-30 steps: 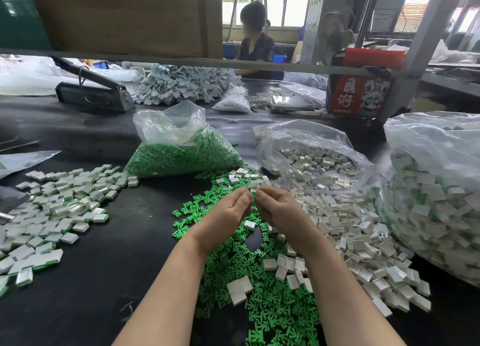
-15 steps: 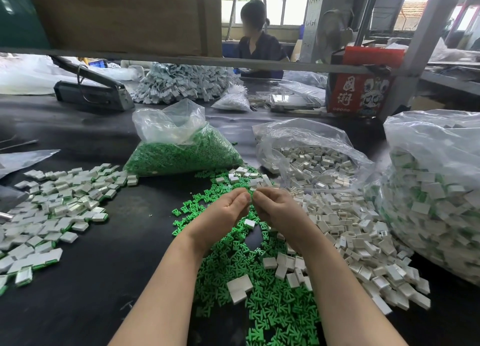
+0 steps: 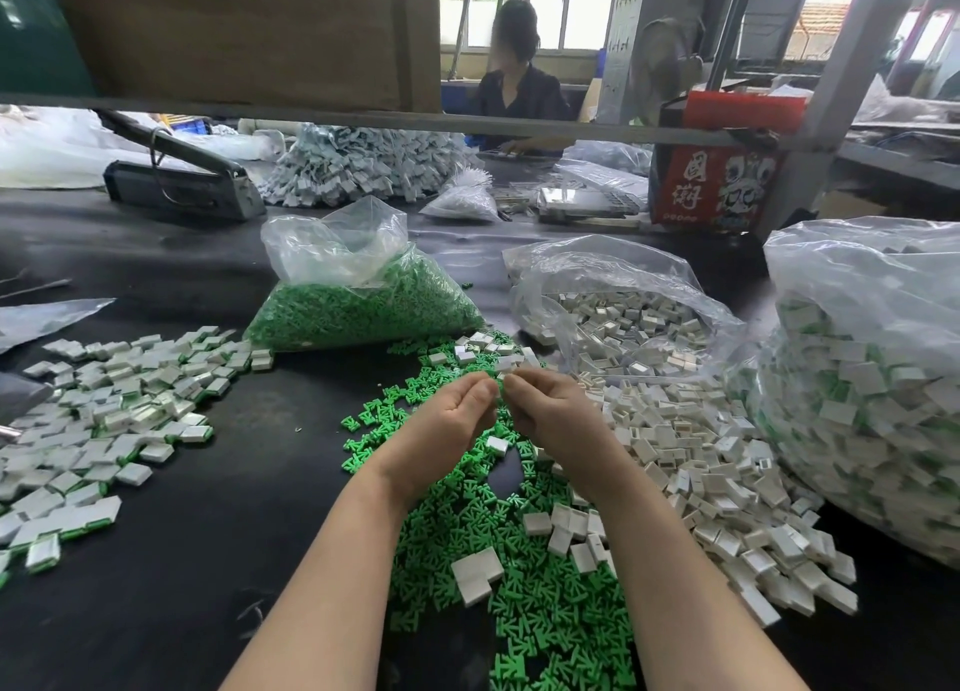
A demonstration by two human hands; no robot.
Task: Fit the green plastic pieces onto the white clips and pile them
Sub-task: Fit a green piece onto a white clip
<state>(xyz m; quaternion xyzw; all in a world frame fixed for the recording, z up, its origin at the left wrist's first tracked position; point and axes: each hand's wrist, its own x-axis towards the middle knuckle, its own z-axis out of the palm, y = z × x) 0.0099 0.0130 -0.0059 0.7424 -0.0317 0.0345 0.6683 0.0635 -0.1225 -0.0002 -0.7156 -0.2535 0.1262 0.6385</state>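
Both hands, the left hand (image 3: 448,420) and right hand (image 3: 550,419), met fingertip to fingertip, pinching something tiny and mostly hidden above the loose green pieces (image 3: 519,586), so a misaligned push could have jammed or dropped it unnoticed among the white clips (image 3: 691,462).

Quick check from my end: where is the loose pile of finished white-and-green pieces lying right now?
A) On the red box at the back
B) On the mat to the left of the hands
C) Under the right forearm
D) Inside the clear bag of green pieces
B: the finished pieces, white with green edges, are spread on the black mat left of the left hand and right hand.
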